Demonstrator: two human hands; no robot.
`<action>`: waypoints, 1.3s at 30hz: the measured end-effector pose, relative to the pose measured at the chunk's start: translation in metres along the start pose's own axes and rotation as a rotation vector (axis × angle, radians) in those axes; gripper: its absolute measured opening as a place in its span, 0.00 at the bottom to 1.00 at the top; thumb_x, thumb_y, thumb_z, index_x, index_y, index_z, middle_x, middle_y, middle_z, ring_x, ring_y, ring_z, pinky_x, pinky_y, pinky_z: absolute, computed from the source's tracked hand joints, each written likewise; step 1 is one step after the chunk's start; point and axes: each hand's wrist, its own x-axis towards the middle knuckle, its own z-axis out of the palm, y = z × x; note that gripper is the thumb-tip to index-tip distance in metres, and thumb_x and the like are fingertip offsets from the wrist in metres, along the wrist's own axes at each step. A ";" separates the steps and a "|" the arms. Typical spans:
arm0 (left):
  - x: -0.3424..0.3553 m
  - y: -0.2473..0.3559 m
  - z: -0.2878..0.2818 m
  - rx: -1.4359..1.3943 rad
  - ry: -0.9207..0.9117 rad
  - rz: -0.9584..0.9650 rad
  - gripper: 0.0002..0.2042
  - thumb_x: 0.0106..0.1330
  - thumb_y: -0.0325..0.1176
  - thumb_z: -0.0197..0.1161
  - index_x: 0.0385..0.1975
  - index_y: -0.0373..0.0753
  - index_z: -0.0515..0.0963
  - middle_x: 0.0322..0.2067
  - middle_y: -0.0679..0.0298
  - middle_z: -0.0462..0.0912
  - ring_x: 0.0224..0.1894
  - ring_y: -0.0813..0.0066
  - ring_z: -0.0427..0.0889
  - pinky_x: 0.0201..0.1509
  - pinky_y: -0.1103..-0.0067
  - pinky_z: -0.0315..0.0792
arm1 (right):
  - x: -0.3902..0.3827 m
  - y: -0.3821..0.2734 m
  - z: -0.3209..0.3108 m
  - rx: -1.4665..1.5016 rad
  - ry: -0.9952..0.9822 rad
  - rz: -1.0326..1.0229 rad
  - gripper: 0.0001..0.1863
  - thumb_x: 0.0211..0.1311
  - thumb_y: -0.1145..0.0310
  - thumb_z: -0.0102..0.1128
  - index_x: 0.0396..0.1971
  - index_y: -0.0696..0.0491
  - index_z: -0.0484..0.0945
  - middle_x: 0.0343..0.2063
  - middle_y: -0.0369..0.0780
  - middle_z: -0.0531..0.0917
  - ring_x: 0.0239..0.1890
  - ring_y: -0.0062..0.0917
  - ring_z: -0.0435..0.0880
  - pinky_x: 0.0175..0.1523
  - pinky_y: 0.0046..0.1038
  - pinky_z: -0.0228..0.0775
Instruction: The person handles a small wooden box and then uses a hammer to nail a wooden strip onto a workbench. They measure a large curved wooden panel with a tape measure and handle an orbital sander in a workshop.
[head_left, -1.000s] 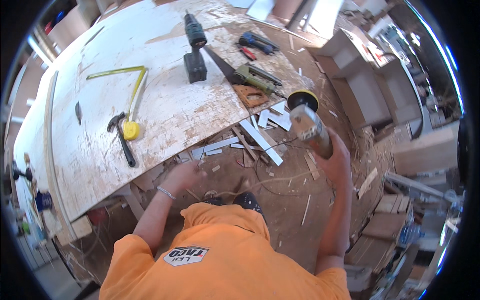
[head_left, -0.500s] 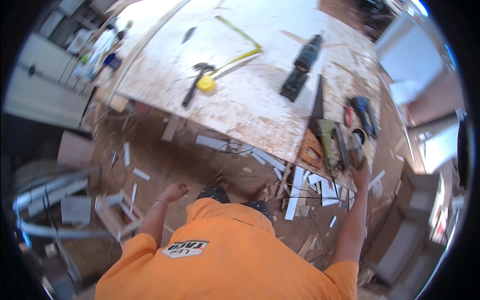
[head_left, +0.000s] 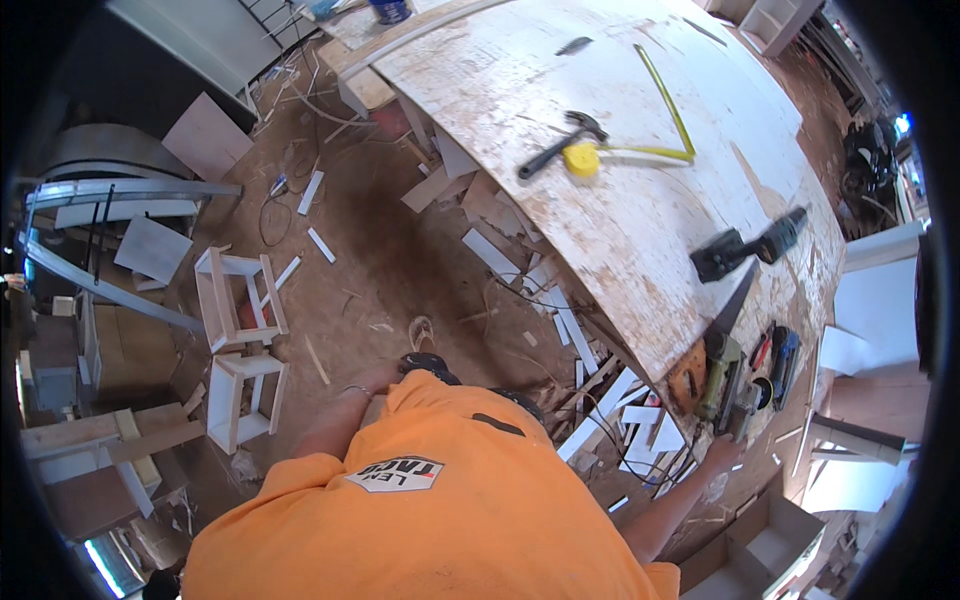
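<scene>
Right hand was right at the rear end of the angle grinder by the workbench corner; tool's long axis ran away from the palm, disc farthest. Couldn't tell how closed that grip was. Left hand was well apart, grip unclear too.

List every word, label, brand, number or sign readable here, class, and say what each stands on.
Orange shirt: dark lettering on a white patch; I won't copy its wording.
Yellow tape measure: any markings too small to read.
Blue container: pale marks, too small to read.
Drill: blurred, nothing readable.
Grinder at the right hand: nothing readable.
</scene>
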 end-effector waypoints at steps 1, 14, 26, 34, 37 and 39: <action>0.006 0.058 -0.013 -0.145 -0.057 -0.079 0.27 0.64 0.47 0.66 0.58 0.34 0.78 0.52 0.45 0.83 0.53 0.50 0.84 0.58 0.65 0.76 | -0.025 -0.031 -0.014 -0.005 0.111 0.096 0.25 0.65 0.66 0.56 0.61 0.58 0.73 0.55 0.55 0.80 0.60 0.48 0.77 0.62 0.46 0.70; 0.067 -0.051 -0.303 -0.535 0.505 0.219 0.20 0.71 0.42 0.64 0.55 0.34 0.77 0.43 0.55 0.86 0.45 0.65 0.85 0.52 0.72 0.77 | -0.321 -0.520 0.048 0.484 -0.783 -0.945 0.12 0.72 0.70 0.54 0.48 0.60 0.81 0.34 0.40 0.85 0.34 0.22 0.83 0.42 0.26 0.76; 0.088 0.036 -0.479 -0.704 0.138 0.252 0.23 0.73 0.44 0.61 0.62 0.36 0.73 0.50 0.58 0.84 0.52 0.69 0.83 0.58 0.73 0.75 | -0.333 -0.938 0.110 0.863 -0.953 -0.729 0.39 0.74 0.55 0.56 0.74 0.60 0.50 0.30 0.46 0.86 0.29 0.25 0.86 0.34 0.25 0.77; 0.167 0.039 -0.722 -0.448 0.468 0.071 0.23 0.73 0.45 0.61 0.61 0.38 0.75 0.48 0.55 0.86 0.51 0.66 0.84 0.57 0.72 0.75 | -0.356 -1.191 0.230 0.973 -1.204 -0.305 0.32 0.79 0.50 0.44 0.69 0.59 0.54 0.27 0.44 0.85 0.18 0.22 0.81 0.21 0.23 0.70; 0.182 0.053 -0.809 -0.717 0.533 0.150 0.21 0.74 0.42 0.60 0.59 0.34 0.75 0.47 0.57 0.85 0.49 0.71 0.84 0.55 0.75 0.77 | -0.348 -1.199 0.294 1.084 -0.881 -0.485 0.23 0.80 0.51 0.40 0.58 0.55 0.64 0.25 0.42 0.84 0.16 0.19 0.77 0.17 0.20 0.66; 0.185 0.058 -0.845 -0.875 0.599 0.081 0.20 0.75 0.41 0.59 0.59 0.33 0.74 0.46 0.57 0.85 0.48 0.72 0.84 0.55 0.76 0.77 | -0.366 -1.198 0.270 1.112 -0.938 -0.411 0.23 0.80 0.51 0.37 0.58 0.55 0.66 0.22 0.39 0.81 0.15 0.18 0.76 0.16 0.18 0.65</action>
